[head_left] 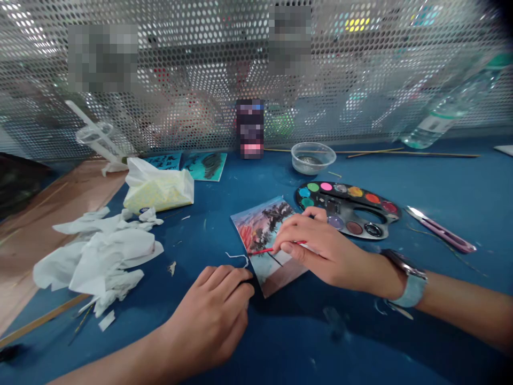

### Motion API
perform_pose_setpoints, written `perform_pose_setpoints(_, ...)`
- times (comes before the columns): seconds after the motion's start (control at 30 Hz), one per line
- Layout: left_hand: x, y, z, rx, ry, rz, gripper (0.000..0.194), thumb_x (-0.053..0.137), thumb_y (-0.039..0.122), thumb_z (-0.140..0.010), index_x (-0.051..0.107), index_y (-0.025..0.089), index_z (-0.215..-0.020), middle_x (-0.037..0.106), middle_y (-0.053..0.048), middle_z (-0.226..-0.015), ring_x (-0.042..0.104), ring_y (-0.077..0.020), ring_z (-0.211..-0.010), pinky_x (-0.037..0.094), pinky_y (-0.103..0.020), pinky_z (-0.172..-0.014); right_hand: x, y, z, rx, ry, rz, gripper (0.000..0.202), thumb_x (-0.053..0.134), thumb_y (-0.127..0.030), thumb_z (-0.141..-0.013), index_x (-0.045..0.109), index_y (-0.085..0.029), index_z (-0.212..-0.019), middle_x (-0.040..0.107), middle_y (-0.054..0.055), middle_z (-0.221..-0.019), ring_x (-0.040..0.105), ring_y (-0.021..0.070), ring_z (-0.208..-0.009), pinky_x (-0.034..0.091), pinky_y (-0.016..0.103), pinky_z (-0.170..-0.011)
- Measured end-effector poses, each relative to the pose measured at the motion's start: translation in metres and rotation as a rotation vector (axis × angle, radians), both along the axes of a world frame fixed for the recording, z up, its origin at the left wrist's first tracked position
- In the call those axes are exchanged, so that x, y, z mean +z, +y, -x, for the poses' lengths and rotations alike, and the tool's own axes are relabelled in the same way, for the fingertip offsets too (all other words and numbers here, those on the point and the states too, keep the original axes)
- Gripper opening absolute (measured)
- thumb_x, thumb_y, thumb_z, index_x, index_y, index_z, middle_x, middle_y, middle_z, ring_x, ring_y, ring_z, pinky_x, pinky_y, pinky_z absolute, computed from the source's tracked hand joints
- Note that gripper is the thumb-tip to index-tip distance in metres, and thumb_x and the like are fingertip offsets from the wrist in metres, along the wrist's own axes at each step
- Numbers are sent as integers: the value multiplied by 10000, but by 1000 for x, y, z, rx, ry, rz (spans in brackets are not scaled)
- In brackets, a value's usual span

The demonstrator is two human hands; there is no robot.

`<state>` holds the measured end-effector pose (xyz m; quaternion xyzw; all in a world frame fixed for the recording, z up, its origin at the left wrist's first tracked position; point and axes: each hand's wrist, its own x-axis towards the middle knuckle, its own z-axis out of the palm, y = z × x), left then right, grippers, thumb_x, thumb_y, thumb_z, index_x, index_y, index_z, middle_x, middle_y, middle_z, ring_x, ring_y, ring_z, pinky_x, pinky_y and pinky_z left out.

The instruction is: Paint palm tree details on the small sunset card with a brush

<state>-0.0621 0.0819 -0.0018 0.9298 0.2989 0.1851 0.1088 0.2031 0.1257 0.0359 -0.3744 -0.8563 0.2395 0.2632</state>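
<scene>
A small painted picture (276, 283) lies tilted on the blue table, with pink, grey and black paint on its upper part and a paler lower part. Over its right side is my right hand (324, 246), closed round a thin red brush (262, 251) whose tip end points left across the picture. My left hand (220, 310) rests at the picture's lower left edge with its fingers curled together; what they hold, if anything, is hidden. Just behind my right hand lies a black palette (385, 215) with several round paints.
Crumpled tissues (100, 251) and a tissue pack (160, 192) lie left. Behind are a water bowl (312, 159), phone (250, 128), teal paintings (206, 166), plastic cup (100, 140) and perforated screen (208, 48). At right are a cutter (444, 232) and bottle (444, 115).
</scene>
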Motion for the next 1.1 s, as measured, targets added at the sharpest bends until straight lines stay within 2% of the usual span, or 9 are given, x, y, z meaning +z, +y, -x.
perform_pose_setpoints(0.3, 2, 0, -1, -2, -1, 9, 170, 441, 150, -982, 588, 182, -1062, 627, -39, -1168, 543, -212, -980, 361, -376, -805, -2, 4, -1, -5, -11, 27, 250, 427, -270, -1050, 671, -226, -1018, 746, 0, -1004, 643, 161, -997, 234, 415, -941)
perform_pose_setpoints(0.5, 1, 0, 0, 2, 3, 1, 178, 430, 154, -987, 587, 186, -1065, 628, -39, -1170, 544, -213, -980, 360, -377, -813, -1, 3, -1, -3, 4, 39, 262, 430, -282, -1045, 680, -232, -984, 736, -5, -959, 646, 162, -971, 247, 417, -948)
perform_pose_setpoints(0.63, 1, 0, -1, 6, 2, 3, 175, 429, 152, -985, 585, 186, -1057, 629, -35, -1184, 547, -216, -991, 365, -380, -822, -2, 3, 0, -52, -6, 41, 279, 412, -300, -1052, 677, -228, -1001, 737, 11, -977, 640, 174, -973, 251, 422, -940)
perform_pose_setpoints(0.77, 1, 0, -1, 6, 7, 6, 177, 429, 155, -987, 587, 186, -1061, 629, -39, -1178, 551, -217, -999, 372, -379, -821, -2, 5, 0, -23, 17, 74, 283, 417, -304, -1048, 679, -229, -971, 744, 9, -962, 641, 174, -957, 259, 426, -941)
perform_pose_setpoints(0.9, 2, 0, 0, 6, 15, 5, 171, 444, 160, -983, 592, 188, -1063, 632, -41, -1182, 553, -217, -991, 377, -380, -817, -2, 6, 1, -80, 24, 85, 275, 413, -302, -1049, 673, -229, -1002, 744, 8, -967, 639, 176, -968, 260, 427, -948)
perform_pose_setpoints(1.1, 0, 0, 0, 2, 4, -11, 173, 443, 159, -981, 593, 184, -1063, 635, -49, -1182, 558, -219, -998, 382, -380, -817, -1, 5, 0, -74, 105, 119, 301, 407, -333, -1052, 663, -234, -929, 752, 0, -938, 645, 172, -936, 271, 419, -939)
